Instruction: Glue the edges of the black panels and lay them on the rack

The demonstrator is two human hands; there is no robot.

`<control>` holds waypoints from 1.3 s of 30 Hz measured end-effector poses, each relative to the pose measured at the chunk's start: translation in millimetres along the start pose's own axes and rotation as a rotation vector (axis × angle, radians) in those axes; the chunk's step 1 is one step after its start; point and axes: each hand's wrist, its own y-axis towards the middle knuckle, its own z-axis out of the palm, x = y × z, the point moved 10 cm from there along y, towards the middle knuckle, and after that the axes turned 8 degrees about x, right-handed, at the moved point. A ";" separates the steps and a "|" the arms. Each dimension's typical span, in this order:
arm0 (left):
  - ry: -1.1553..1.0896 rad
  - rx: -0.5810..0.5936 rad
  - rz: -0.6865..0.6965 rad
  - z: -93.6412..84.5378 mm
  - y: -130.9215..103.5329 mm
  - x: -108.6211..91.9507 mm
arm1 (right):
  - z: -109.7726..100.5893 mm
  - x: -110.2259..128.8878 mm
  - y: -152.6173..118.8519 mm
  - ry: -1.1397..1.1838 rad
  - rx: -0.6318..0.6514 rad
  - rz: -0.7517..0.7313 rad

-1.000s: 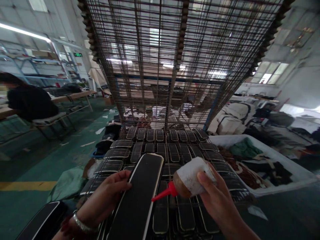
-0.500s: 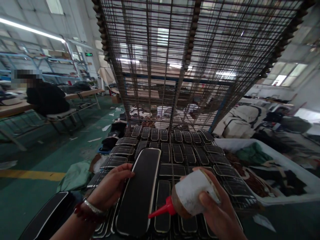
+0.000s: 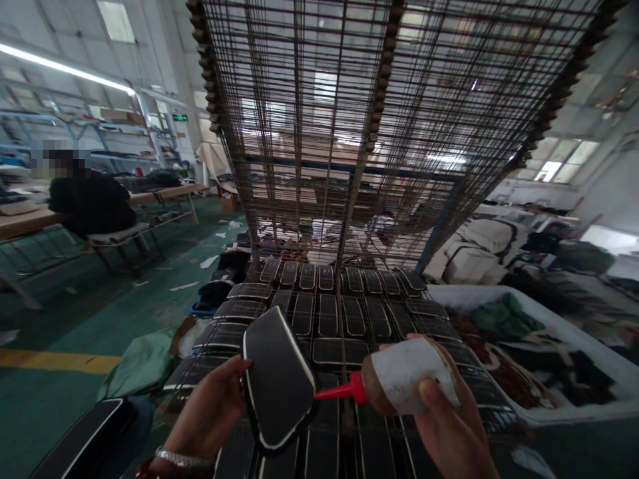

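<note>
My left hand (image 3: 212, 402) holds a black panel (image 3: 277, 382) by its left edge, fingers closed on it. A pale line runs around the panel's border. My right hand (image 3: 446, 412) is wrapped round a glue bottle (image 3: 409, 376) with a whitish label, tilted on its side. Its red nozzle (image 3: 339, 391) points left, with the tip at the panel's right edge. Beneath both hands, rows of similar black panels (image 3: 327, 316) with pale outlines lie on a wire rack.
Tilted wire racks (image 3: 319, 133) rise above the panels. A white bin (image 3: 579, 409) with fabric stands at right. Green cloth (image 3: 142, 366) and another black panel (image 3: 80, 442) are at left. A person (image 3: 92, 199) sits at a table in the left background.
The held panel has turned and tilted, looking shorter, with its lower end raised. The bottle has shifted slightly right and up, its nozzle tip now higher along the panel's right edge.
</note>
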 end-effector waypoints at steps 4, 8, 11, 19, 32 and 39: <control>-0.166 -0.064 -0.051 -4.0 2.8 16.7 | -9.0 5.5 3.5 -0.021 -0.028 -0.063; -0.158 -0.093 -0.031 -10.1 11.1 25.4 | -12.8 2.0 -0.4 -0.032 -0.038 -0.073; -0.154 -0.093 -0.005 -14.1 18.0 29.8 | -15.1 -5.4 -6.0 -0.024 -0.042 -0.045; -0.206 -0.097 -0.003 -6.6 18.9 30.7 | -14.1 -27.0 -19.6 0.028 -0.133 0.020; -0.165 -0.111 0.026 -6.5 17.1 29.5 | -15.3 -15.0 -10.4 -0.036 -0.119 -0.053; -0.266 -0.131 0.014 -10.6 16.6 31.7 | -17.3 -26.3 -21.7 -0.062 -0.164 -0.050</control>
